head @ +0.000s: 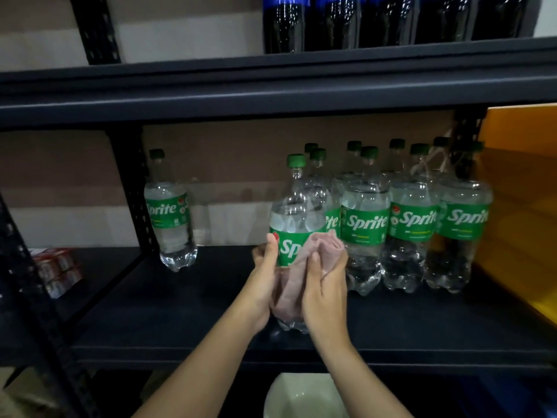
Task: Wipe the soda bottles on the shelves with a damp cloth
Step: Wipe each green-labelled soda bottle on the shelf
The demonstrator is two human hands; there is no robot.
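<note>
Left hand (pixel 265 276) grips a Sprite bottle (pixel 297 224) upright on the shelf (pixel 180 312); right hand (pixel 327 285) presses a pink cloth (pixel 324 248) against its label.

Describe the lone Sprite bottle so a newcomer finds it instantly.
Start at the dark metal shelf that holds the clear, green-labelled Sprite bottles. Most of them cluster at its right end. The lone clear plastic Sprite bottle stands by itself at the left, beside the perforated black upright post, untouched by either hand.

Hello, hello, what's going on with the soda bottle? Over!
Left hand grips bottle. Right hand holds cloth against label. Nothing in the way.
</note>
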